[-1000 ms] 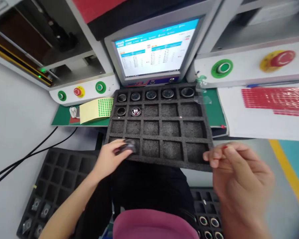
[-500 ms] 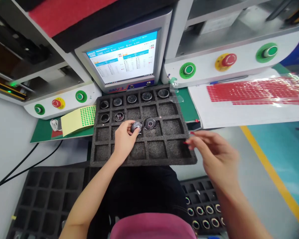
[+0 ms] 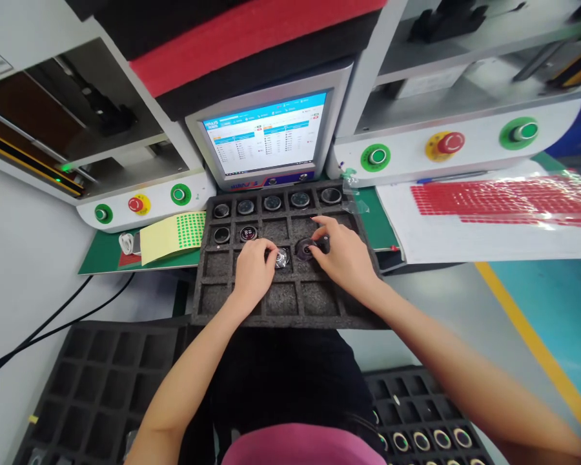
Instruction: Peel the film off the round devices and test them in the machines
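Note:
A black foam tray holds round watch bodies along its back row and two in the second row, one with a lit face. My left hand pinches the edge of a shiny, film-covered watch body in the third row. Just right of it, the thumb of my right hand rests on a dark watch body lying back side up, with the forefinger stretched out over the tray. A small red piece shows at that forefinger's tip.
Behind the tray stands a monitor, between machine panels with green and red buttons. Red sticker sheets lie on white paper at right; a yellow sheet with green dots is at left. Lower trays flank my lap.
My right hand has moved left from beyond the tray's right edge to the dark watch body. My left hand still pinches the film-covered one. The camera view has shifted slightly.

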